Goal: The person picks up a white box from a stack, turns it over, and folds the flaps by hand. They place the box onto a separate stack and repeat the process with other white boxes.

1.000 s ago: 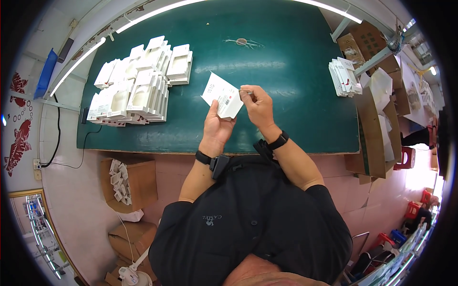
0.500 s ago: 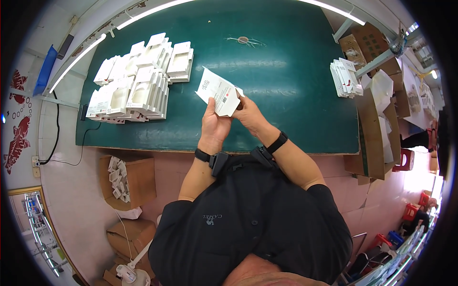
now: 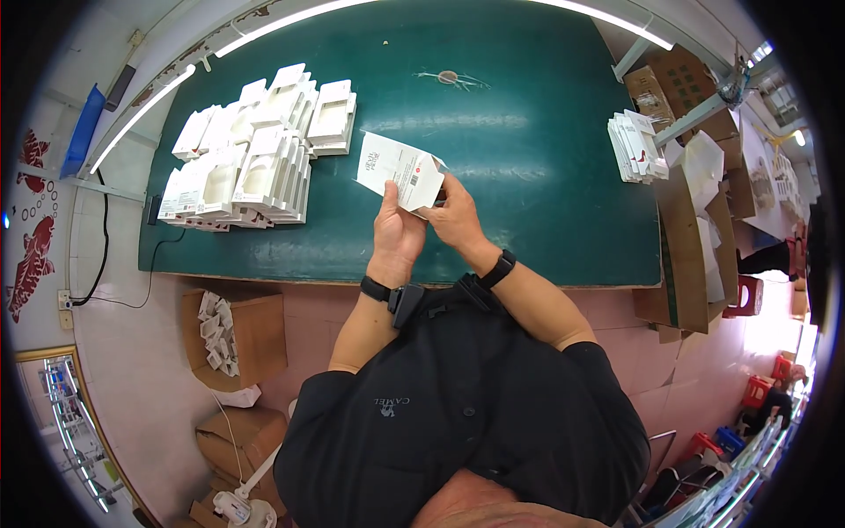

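Observation:
Above the table's front part I hold a white printed cardboard box (image 3: 400, 172), partly folded, with a flap standing out at its upper left. My left hand (image 3: 398, 231) grips its lower edge, thumb lying on the printed face. At the box's right end, my right hand (image 3: 458, 214) has its fingers closed around the edge; some of those fingertips are hidden behind the card. To the left on the green table (image 3: 493, 220) stand stacks of white boxes (image 3: 255, 172) with oval recesses.
A small pile of flat white cartons (image 3: 635, 148) lies at the table's right edge. Beyond it stands an open cardboard box (image 3: 695, 238). Below the table's left side, another cardboard box (image 3: 260, 339) holds white pieces. A tangle of string (image 3: 449, 77) lies toward the back.
The white box has turned slightly and its printed face now shows more fully. My right hand has shifted a little at its right end.

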